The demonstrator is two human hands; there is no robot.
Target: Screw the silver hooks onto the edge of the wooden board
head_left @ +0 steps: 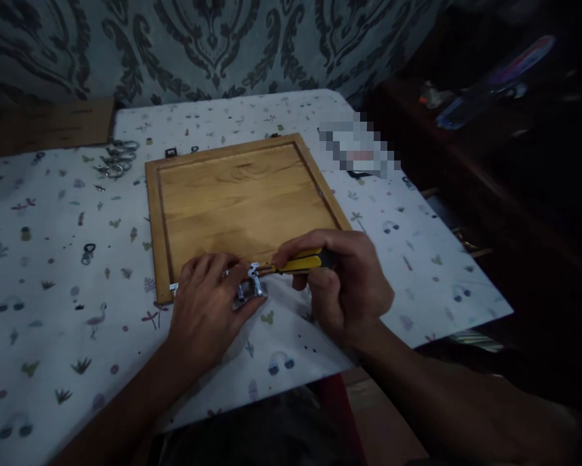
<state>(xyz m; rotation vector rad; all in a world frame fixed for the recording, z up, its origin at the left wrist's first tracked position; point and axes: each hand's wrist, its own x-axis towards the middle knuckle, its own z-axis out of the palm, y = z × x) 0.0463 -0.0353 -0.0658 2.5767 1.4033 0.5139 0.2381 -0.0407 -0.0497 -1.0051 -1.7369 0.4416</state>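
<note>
A framed wooden panel [242, 200] lies flat on the table. My left hand [206, 298] is at its near edge, fingers curled over the rim and thumb against a shiny metal fitting [256, 285]. Part of that fitting is hidden under my fingers; its exact kind is unclear. My right hand [351, 278] is closed around the yellow and black handle of a screwdriver [300, 263]. The tool lies nearly level, its tip pointing left and meeting the fitting.
A cloth printed with small figures covers the table [101, 382]. Shiny metal pieces [118, 158] lie left of the panel, near a cardboard sheet [52, 126]. A blurred-out item [361, 145] rests at the back right. A clear bottle [494, 84] lies beyond the table.
</note>
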